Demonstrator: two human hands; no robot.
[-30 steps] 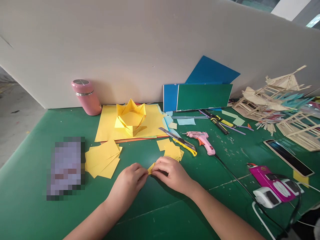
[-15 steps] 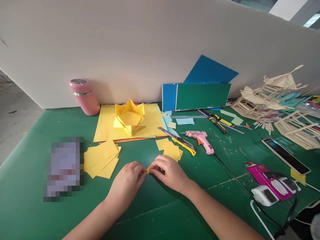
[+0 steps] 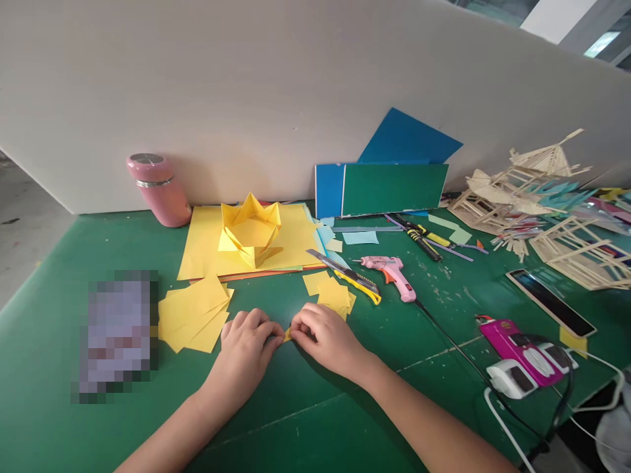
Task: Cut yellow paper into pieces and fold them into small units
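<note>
Between my two hands, just above the green table (image 3: 305, 427), is a small folded piece of yellow paper (image 3: 287, 336). My left hand (image 3: 250, 348) pinches its left end with thumb and fingers. The fingers of my right hand (image 3: 323, 338) close on its right end; most of the paper is hidden by fingertips. Left of my left hand lies a fanned stack of yellow paper sheets (image 3: 194, 314). Beyond my right hand are smaller yellow paper squares (image 3: 332, 293). A folded yellow paper crown shape (image 3: 251, 230) stands on large yellow sheets (image 3: 200, 243) at the back.
A utility knife (image 3: 352, 279) and a pink glue gun (image 3: 392, 272) with a trailing cord lie right of centre. Further right are a magenta power strip (image 3: 525, 355), a dark-faced slab (image 3: 551, 303) and wooden stick models (image 3: 582, 253). A pink flask (image 3: 160, 190) stands back left.
Both hands still hold the yellow paper, with slight finger shifts. The whole view has moved a little, so things on the table appear slightly further left.
</note>
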